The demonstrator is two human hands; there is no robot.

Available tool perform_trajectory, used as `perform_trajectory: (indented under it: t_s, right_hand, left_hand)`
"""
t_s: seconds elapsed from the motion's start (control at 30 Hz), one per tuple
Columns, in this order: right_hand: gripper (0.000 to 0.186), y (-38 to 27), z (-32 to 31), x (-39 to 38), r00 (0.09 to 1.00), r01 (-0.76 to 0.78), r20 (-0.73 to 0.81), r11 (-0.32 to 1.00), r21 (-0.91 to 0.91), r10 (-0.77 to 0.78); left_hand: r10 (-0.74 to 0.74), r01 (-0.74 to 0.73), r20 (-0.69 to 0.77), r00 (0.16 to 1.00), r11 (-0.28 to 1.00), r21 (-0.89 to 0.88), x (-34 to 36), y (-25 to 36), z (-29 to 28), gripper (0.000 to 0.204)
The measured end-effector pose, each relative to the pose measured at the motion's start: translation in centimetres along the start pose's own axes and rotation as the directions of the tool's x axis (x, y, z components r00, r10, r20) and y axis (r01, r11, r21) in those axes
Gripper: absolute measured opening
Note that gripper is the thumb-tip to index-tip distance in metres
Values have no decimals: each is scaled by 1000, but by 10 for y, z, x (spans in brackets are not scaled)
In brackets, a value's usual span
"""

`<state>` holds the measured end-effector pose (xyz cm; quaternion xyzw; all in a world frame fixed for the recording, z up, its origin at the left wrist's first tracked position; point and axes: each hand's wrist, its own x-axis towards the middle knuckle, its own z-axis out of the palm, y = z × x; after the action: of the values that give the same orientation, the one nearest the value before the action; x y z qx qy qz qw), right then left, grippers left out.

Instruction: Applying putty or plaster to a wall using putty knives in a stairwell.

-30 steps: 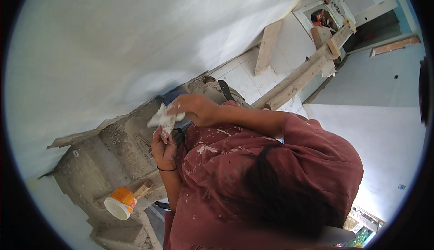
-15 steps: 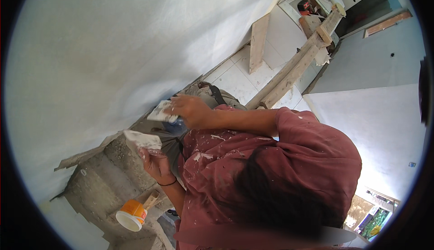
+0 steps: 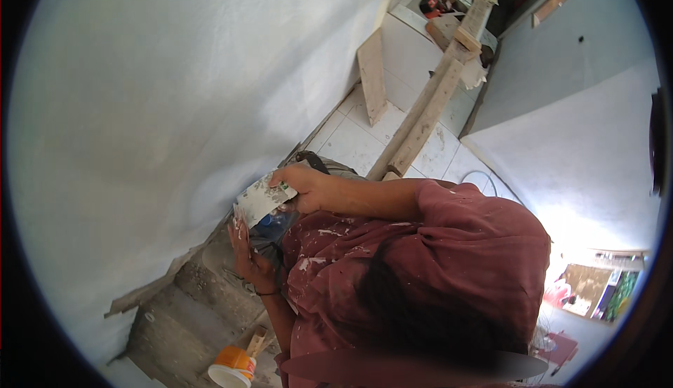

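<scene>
My right hand (image 3: 300, 186) is closed on a flat, pale filling scraper (image 3: 265, 200) smeared with white and grey putty, its thumb over the near end. Just below it on the left is my left hand (image 3: 252, 258), with a dark band at the wrist and white smears on the fingers. Its fingers point up along a second scraper turned nearly edge-on, mostly hidden; the two tools meet or nearly meet at the fingertips. Behind the hands shows part of something blue (image 3: 268, 225). A whitish wall (image 3: 161, 107), patchy with filler, rises at the left.
An orange and white bucket (image 3: 233, 367) stands on rough concrete steps (image 3: 203, 314) at lower left. A long wooden beam (image 3: 431, 111) crosses the tiled floor (image 3: 350, 143). A board (image 3: 373, 76) leans by the wall; a basin (image 3: 438, 2) sits at the back.
My two hands have come together, and the left one has turned its scraper from broad side to edge-on. The view has shifted, so the bucket sits lower and further right.
</scene>
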<state>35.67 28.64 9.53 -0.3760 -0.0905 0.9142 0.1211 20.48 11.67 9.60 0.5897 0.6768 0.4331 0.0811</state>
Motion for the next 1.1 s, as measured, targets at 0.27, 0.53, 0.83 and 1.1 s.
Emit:
perform_trajectory:
  t_s: [0.27,0.53,0.83,1.1]
  right_hand:
    - [20,-11,16,-24,934,260,238,964,64,-267]
    - [26,-8,-9,-37,869,432,-110,849,-305,-482]
    - [25,-19,-37,-14,847,520,-141,854,20,-512]
    - [17,-18,-15,-44,192,774,585,-245,-584,-788]
  left_hand:
    - [-212,199,-36,977,954,-222,12,-31,9,41]
    - [-214,286,234,948,258,-923,65,22,33,55]
    - [-114,369,352,929,215,-904,49,27,25,56]
    - [-128,533,600,790,-340,-774,21,-91,7,47]
